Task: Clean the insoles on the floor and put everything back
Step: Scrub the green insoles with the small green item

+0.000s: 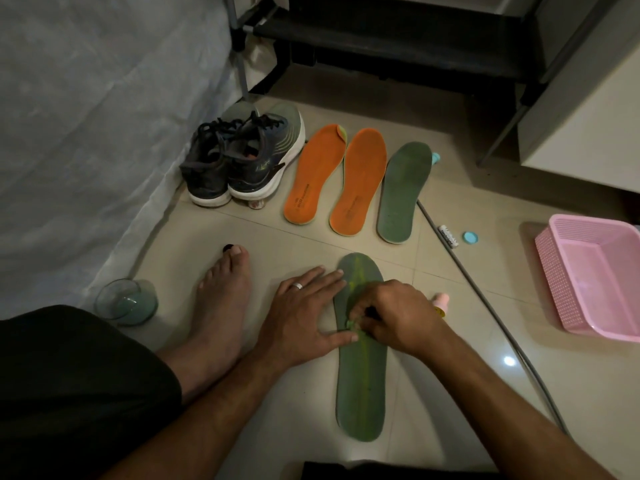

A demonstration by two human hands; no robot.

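Note:
A green insole (361,382) lies lengthwise on the tiled floor in front of me, with a yellowish streak down its middle. My left hand (304,317) presses flat on its left edge, fingers straight. My right hand (394,317) is curled over the insole's middle and grips a small dark-handled tool with a greenish tip, touching the surface. Farther back lie two orange insoles (317,174) (360,181) and a second green insole (403,192), side by side.
A pair of dark sneakers (242,161) stands at the back left beside a plastic sheet. A glass (126,301) sits by my bare foot (221,306). A pink basket (595,275), a blue cap (470,237), a small tube (448,236), a pink bottle (441,301) and a grey cable (485,299) lie to the right.

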